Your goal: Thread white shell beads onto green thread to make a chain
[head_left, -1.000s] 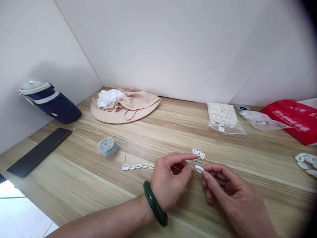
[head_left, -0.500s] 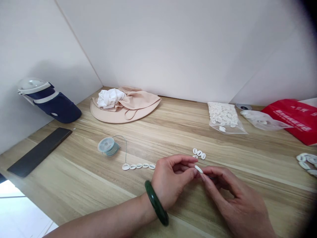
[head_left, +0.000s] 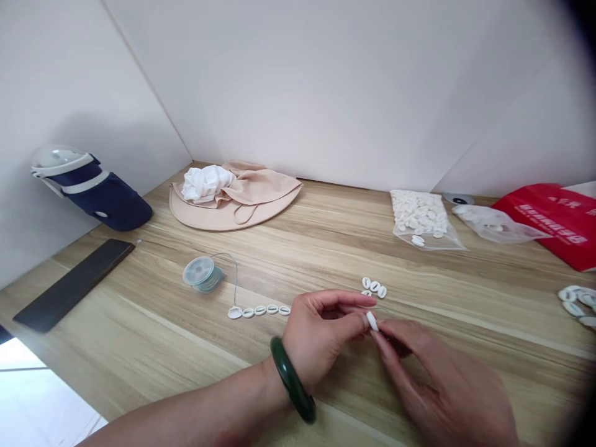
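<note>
A white cowrie shell bead (head_left: 372,321) is pinched between the thumb and fingers of my left hand (head_left: 311,332), which wears a dark green bangle. My right hand (head_left: 447,379) is closed just to the right, thumb and index fingertip at the bead's edge. A thin thread (head_left: 388,310) arcs out beside these fingertips; its end is hidden. Left of my left hand, a row of threaded cowrie beads (head_left: 261,310) lies on the table, its thread running to a spool (head_left: 203,274). Several loose cowrie beads (head_left: 374,286) lie just beyond my fingers.
At the back right are a clear bag of shell beads (head_left: 419,214), a smaller bag (head_left: 498,223) and a red packet (head_left: 549,217). Strung shells (head_left: 577,301) lie far right. A beige hat (head_left: 274,192), blue bottle (head_left: 107,195) and dark flat bar (head_left: 74,282) occupy the left.
The bead has turned more upright between my fingertips. My right hand has shifted slightly down and rotated, and a thread arc now shows above its index finger.
</note>
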`<move>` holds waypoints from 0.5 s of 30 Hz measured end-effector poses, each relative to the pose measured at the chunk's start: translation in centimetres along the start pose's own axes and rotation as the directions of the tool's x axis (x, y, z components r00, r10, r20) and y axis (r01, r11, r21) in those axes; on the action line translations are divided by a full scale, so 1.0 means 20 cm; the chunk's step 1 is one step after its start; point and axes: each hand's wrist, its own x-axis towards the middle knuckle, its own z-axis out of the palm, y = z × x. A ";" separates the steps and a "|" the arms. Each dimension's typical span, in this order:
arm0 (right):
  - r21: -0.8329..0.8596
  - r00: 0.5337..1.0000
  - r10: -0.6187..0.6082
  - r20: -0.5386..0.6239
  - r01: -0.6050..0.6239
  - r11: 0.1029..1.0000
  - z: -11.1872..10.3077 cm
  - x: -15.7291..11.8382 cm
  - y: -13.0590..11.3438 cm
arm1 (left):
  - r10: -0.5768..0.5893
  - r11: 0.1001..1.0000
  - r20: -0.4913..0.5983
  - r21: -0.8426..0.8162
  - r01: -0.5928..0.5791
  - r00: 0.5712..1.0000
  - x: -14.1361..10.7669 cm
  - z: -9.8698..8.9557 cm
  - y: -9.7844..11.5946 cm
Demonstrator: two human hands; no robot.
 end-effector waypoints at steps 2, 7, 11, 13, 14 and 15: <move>-0.062 1.000 -0.018 0.002 0.018 0.998 0.00 0.00 -0.01 | 0.008 1.000 -0.006 -0.003 -0.008 1.000 0.00 0.00 0.01; -0.065 1.000 0.016 -0.001 -0.016 0.998 -0.01 -0.01 -0.01 | 0.006 1.000 -0.006 -0.022 -0.006 1.000 -0.01 0.00 0.02; -0.032 1.000 0.014 -0.008 -0.014 0.999 -0.01 -0.01 -0.01 | 0.065 0.997 -0.029 0.031 -0.064 0.997 -0.01 0.00 0.03; -0.057 1.000 0.005 -0.014 -0.005 0.998 -0.01 0.00 -0.01 | 0.075 0.996 -0.041 0.042 -0.073 0.996 -0.01 0.00 0.03; -0.064 1.000 0.016 -0.016 -0.017 0.998 -0.01 0.00 -0.02 | 0.066 0.997 -0.037 0.030 -0.064 0.997 -0.01 0.00 0.03; -0.057 0.999 0.033 -0.013 -0.034 0.998 -0.01 0.00 -0.02 | 0.049 0.999 -0.029 0.013 -0.049 0.998 -0.02 0.00 0.03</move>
